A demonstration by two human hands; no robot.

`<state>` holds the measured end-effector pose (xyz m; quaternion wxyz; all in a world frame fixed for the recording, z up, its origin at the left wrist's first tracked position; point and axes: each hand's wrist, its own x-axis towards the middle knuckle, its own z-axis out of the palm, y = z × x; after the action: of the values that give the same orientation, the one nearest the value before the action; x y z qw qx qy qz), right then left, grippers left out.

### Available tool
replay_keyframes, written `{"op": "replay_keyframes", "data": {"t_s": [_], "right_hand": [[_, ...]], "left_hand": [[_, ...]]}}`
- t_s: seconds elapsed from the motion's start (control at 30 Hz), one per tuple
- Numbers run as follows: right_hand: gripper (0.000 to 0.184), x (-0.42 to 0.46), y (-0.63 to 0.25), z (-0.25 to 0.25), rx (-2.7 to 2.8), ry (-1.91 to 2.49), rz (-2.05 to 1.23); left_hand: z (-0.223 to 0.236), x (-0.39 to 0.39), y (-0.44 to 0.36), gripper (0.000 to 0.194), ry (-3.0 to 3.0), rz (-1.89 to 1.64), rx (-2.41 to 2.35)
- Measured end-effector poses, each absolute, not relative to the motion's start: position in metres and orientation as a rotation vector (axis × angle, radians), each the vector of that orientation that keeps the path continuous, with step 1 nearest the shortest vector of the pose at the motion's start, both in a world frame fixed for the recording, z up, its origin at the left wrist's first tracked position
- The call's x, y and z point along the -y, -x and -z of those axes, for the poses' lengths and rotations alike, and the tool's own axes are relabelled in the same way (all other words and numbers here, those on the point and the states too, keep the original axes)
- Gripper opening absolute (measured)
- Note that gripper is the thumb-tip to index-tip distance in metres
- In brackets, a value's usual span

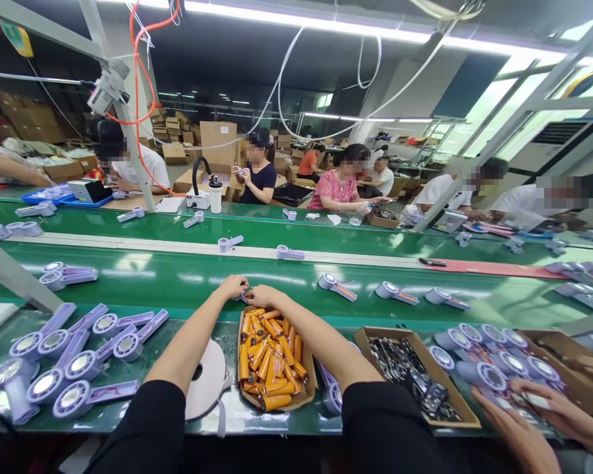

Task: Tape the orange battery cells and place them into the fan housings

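This looks like a factory assembly floor: workers line a long green conveyor belt (pixel 168 275) dotted with lilac fan-like parts (pixel 337 287). Cardboard boxes (pixel 218 146), seemingly for packing, pile up behind.

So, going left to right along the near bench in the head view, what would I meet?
Round-headed lavender units, white roll, open box of orange cylinders, partly hidden lavender parts, open box of dark small parts, cluster of lavender units.

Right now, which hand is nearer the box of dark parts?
Right. The right hand is beyond and left of the box of dark parts; the left hand is farther left.
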<state>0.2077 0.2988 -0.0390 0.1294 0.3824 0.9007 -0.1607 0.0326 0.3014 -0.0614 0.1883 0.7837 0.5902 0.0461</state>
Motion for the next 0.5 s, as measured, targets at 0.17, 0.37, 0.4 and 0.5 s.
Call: {"op": "replay_keyframes", "data": {"t_s": [0.17, 0.37, 0.4, 0.5], "right_hand": [[0.037, -0.291, -0.208, 0.027, -2.578, -1.186, 0.486], [0.037, -0.290, -0.274, 0.005, -2.604, -1.543, 0.476], [0.037, -0.289, -0.290, 0.001, -2.614, -1.611, 0.472], [0.029, -0.282, -0.331, -0.003, -2.682, -1.765, 0.473]], "left_hand": [[0.036, -0.278, -0.046, 0.039, -2.197, -0.257, -1.757], [0.044, -0.134, -0.002, 0.038, -2.198, -0.371, -1.812], [0.054, -0.101, 0.013, 0.035, -2.175, -0.347, -1.814], [0.083, -0.012, 0.047, 0.052, -2.139, -0.294, -1.735]]}}
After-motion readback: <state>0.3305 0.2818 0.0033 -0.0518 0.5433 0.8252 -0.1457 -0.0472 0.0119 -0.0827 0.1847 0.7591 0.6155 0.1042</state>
